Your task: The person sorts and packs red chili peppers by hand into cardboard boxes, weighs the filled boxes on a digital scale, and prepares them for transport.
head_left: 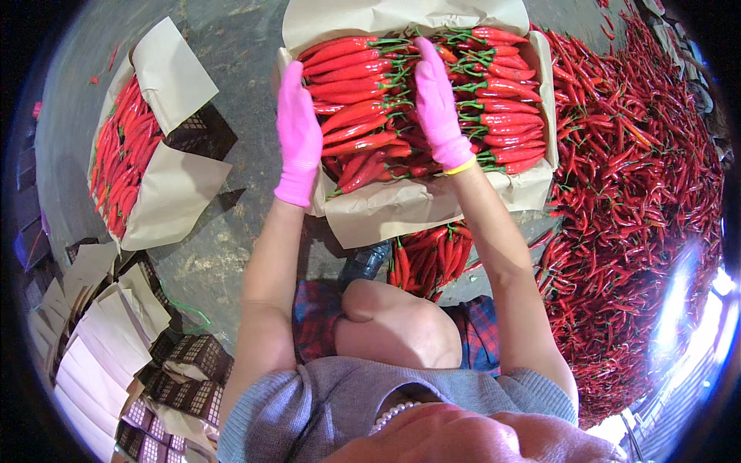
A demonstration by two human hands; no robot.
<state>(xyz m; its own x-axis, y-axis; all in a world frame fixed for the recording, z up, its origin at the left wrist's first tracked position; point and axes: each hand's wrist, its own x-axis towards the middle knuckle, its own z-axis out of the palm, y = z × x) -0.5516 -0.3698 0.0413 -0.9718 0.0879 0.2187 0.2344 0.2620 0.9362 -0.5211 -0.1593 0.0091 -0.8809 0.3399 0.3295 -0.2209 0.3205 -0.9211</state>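
Two paper-lined crates show in my view. On the far left one crate (pixel 166 174) stands apart, part filled with chillies. My left hand (pixel 297 135), in a pink glove, lies flat with fingers together against the left edge of the red chillies (pixel 363 116) packed in rows in the middle crate (pixel 417 208). My right hand (pixel 440 108) presses flat on their centre, gripping nothing. Further right, a loose heap of chillies (pixel 633 193) covers the floor.
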